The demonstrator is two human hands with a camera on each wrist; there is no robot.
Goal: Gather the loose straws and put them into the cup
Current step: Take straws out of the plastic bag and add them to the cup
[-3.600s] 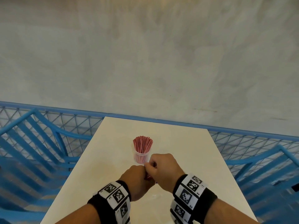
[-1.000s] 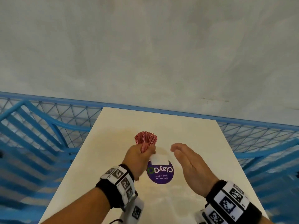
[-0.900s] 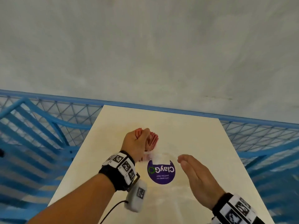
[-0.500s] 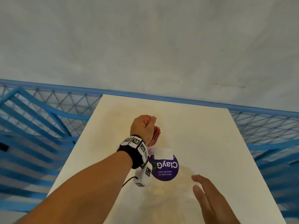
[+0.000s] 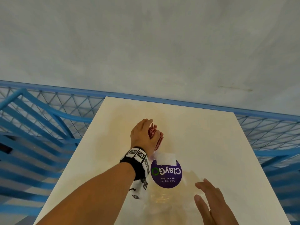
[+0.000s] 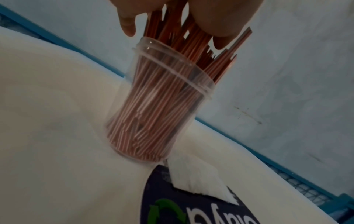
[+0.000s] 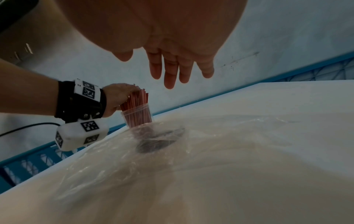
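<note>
Left hand [image 5: 142, 135] up the middle of the cream table [image 5: 211, 143], at about 11 o'clock from the round purple sticker [image 5: 166, 173], wrapped over the tops of the red straws [image 5: 152, 132]; thumb and fingers [image 6: 127, 19] curled round the upper ends of the bundle in the left wrist view, pinching them together just above the rim

Straws standing in the clear plastic cup [image 6: 162, 106], lower ends down at its base, upper ends poking out past the rim and fanning slightly toward 1 o'clock; cup upright on the table, its foot just beside the far edge of the purple sticker and touching or nearly touching a white paper patch [image 5: 166, 158] stuck over that edge

Right hand [image 5: 211, 203] low at 5 o'clock from the sticker, well apart from the cup, fingers [image 7: 169, 71] straight and loosely spread, palm toward the table, holding nothing; whether hovering or resting on the surface, hard to tell

Crinkled clear plastic film [image 7: 191, 151] lying over the near part of the table under the right hand, reaching toward the cup

Black wristband with white coded tags [image 5: 138, 157] on the left wrist, a white tagged block [image 7: 80, 134] hanging beneath it

Blue metal mesh and slatted railing [image 5: 48, 111] at 9 and 3 o'clock of the table, grey wall [image 5: 146, 46] beyond at 12 o'clock
</note>
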